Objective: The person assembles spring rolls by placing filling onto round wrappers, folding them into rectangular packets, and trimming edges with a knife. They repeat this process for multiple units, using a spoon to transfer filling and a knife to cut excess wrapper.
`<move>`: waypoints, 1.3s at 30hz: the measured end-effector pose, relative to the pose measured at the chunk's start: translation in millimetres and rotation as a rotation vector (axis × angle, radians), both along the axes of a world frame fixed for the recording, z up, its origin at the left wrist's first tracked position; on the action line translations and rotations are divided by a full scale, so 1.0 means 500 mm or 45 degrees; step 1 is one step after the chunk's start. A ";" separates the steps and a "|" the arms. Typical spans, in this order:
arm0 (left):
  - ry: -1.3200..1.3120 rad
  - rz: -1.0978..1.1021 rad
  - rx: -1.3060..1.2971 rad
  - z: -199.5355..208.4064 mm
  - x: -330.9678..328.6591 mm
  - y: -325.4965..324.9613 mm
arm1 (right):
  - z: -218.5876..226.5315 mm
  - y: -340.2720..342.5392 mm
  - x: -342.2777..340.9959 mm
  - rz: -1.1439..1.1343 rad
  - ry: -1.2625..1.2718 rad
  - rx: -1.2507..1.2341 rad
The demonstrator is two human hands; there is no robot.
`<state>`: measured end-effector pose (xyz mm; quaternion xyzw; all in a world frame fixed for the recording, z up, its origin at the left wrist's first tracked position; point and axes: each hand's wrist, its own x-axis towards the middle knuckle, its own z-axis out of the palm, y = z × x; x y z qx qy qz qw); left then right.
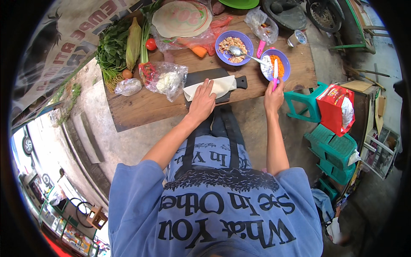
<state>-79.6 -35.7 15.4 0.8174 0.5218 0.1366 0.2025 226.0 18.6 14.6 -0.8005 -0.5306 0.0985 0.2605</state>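
My left hand (204, 99) lies with fingers stretched over a folded, pale spring roll wrapper (222, 87), pressing it against a black cutting board (205, 76). What is inside the wrapper cannot be seen. In my right hand (274, 97) is a knife (275, 77) with a pink handle, its light blade pointing away over a purple bowl (287, 68). That bowl holds chopped orange pieces, like carrot, and something white. Just left of it, a second purple bowl (247, 37) contains a pinkish chopped mixture with a metal spoon (236, 51) resting in it.
Round wrappers (182, 19) are stacked at the back of the wooden table (128, 112). Leafy greens (113, 45), corn (133, 45), a tomato (150, 44) and bagged vegetables (167, 81) sit left. A plastic cup (297, 38) and stone mortar (284, 15) stand back right; a green stool (305, 103) is beside the table.
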 end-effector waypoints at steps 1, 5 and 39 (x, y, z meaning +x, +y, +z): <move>-0.021 0.005 -0.028 0.003 -0.001 -0.003 | 0.001 0.004 0.002 -0.005 0.003 -0.058; -0.185 0.047 -0.066 0.009 -0.005 0.003 | 0.008 0.012 0.004 0.028 0.000 -0.231; 0.291 0.191 -0.108 -0.059 0.038 0.044 | -0.138 0.070 0.287 -0.317 -0.157 -0.334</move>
